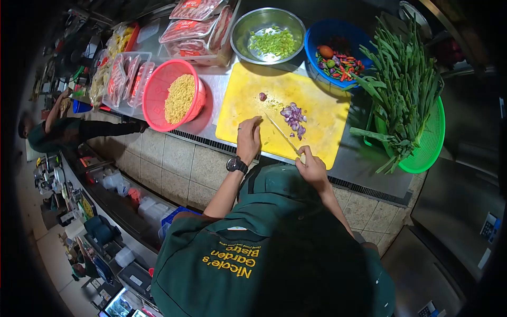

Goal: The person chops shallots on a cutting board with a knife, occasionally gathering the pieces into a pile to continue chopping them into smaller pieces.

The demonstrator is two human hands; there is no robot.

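Observation:
My right hand (313, 168) grips a kitchen knife (283, 135) by its pale handle, the blade slanting up and left across the yellow cutting board (322, 105). Left of the blade tip, my left hand (248, 138), with a black watch on its wrist, rests on the board's near edge. Its fingers are bent and close together; anything under them is hidden. Chopped purple shallots (293, 117) lie in a loose heap right of the blade. A small whole shallot (262, 96) sits farther back, beside pale minced bits (273, 103).
Behind the board stand a steel bowl (240, 37) of chopped greens and a blue basket (316, 39) of chillies. Left are a pink basket (149, 100) of yellow bits and packed meat (193, 29). Right, leafy stalks (404, 84) overhang a green basket (437, 142). Another person (58, 132) stands far left.

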